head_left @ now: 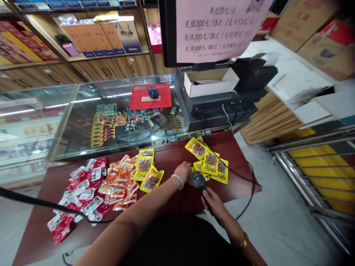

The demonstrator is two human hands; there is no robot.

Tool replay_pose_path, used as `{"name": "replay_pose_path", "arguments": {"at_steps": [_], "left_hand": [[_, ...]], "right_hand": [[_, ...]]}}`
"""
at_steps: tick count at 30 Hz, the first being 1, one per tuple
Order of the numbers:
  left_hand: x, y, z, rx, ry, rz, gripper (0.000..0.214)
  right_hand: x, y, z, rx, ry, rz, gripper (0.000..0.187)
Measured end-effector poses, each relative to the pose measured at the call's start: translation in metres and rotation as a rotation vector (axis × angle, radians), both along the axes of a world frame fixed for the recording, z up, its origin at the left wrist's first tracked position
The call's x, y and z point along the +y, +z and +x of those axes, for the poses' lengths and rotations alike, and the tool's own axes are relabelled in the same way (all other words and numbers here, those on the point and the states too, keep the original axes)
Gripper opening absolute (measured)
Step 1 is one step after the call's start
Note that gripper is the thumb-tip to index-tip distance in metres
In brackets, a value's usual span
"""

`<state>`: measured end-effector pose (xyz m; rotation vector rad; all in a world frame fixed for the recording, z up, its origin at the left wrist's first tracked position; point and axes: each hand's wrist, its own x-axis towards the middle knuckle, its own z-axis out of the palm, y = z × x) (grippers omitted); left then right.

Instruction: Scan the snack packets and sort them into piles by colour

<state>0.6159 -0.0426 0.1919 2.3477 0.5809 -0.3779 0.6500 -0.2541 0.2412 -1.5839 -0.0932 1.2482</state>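
In my right hand is a dark handheld barcode scanner, gripped by its handle, a small blue light showing on its head. My left hand, a pale bracelet at its wrist, pinches the left edge of a yellow snack packet, partly hidden under the scanner head. Just beyond, several yellow snack packets overlap in a loose pile. Left of my left hand lie more yellow packets, then a heap of orange packets and one of red-and-white packets.
The packets rest on a dark red-brown table against a glass display counter. A red mouse pad carries a computer mouse. Black cables cross the table's right side. Metal rails stand at right.
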Motion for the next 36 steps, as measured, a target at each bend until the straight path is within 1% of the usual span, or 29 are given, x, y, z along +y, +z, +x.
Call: {"name": "replay_pose_path", "arguments": {"at_steps": [2, 4, 7, 9, 13, 15, 18, 20, 24, 26, 28, 32, 36], "left_hand": [[-0.007, 0.0, 0.004, 0.054, 0.002, -0.003, 0.036], [-0.01, -0.001, 0.0, 0.096, 0.046, -0.055, 0.029], [-0.002, -0.004, -0.019, 0.141, 0.12, -0.123, 0.017], [0.009, -0.007, -0.043, 0.139, 0.215, -0.162, 0.016], [0.034, -0.014, -0.108, -0.001, 0.582, -0.289, 0.021], [0.041, -0.017, -0.142, -0.07, 0.724, -0.317, 0.024], [0.041, -0.014, -0.184, -0.205, 0.852, -0.37, 0.028], [0.036, -0.009, -0.204, -0.281, 0.908, -0.404, 0.031], [0.023, 0.003, -0.229, -0.306, 1.024, -0.42, 0.038], [0.017, 0.004, -0.238, -0.312, 1.084, -0.44, 0.042], [0.011, 0.002, -0.248, -0.344, 1.144, -0.462, 0.046], [0.005, -0.005, -0.267, -0.4, 1.227, -0.492, 0.051], [0.006, -0.008, -0.277, -0.392, 1.32, -0.459, 0.054]], "right_hand": [[-0.004, -0.001, 0.002, -0.004, -0.026, -0.011, 0.068], [-0.005, -0.001, 0.002, -0.001, -0.046, -0.015, 0.067], [-0.002, 0.002, 0.0, 0.01, -0.048, -0.009, 0.067], [0.002, 0.004, -0.002, 0.017, -0.018, -0.001, 0.069], [0.014, 0.0, -0.01, 0.06, 0.053, 0.003, 0.075], [0.022, -0.003, -0.015, 0.072, 0.092, 0.008, 0.071], [0.038, -0.006, -0.024, 0.059, 0.186, 0.054, 0.059], [0.051, -0.005, -0.032, 0.045, 0.26, 0.099, 0.054], [0.077, 0.001, -0.049, 0.028, 0.427, 0.174, 0.055], [0.087, 0.005, -0.057, 0.019, 0.503, 0.188, 0.057], [0.092, 0.009, -0.062, 0.009, 0.552, 0.193, 0.06], [0.092, 0.009, -0.067, 0.033, 0.575, 0.195, 0.062], [0.089, 0.007, -0.065, -0.002, 0.585, 0.187, 0.06]]}}
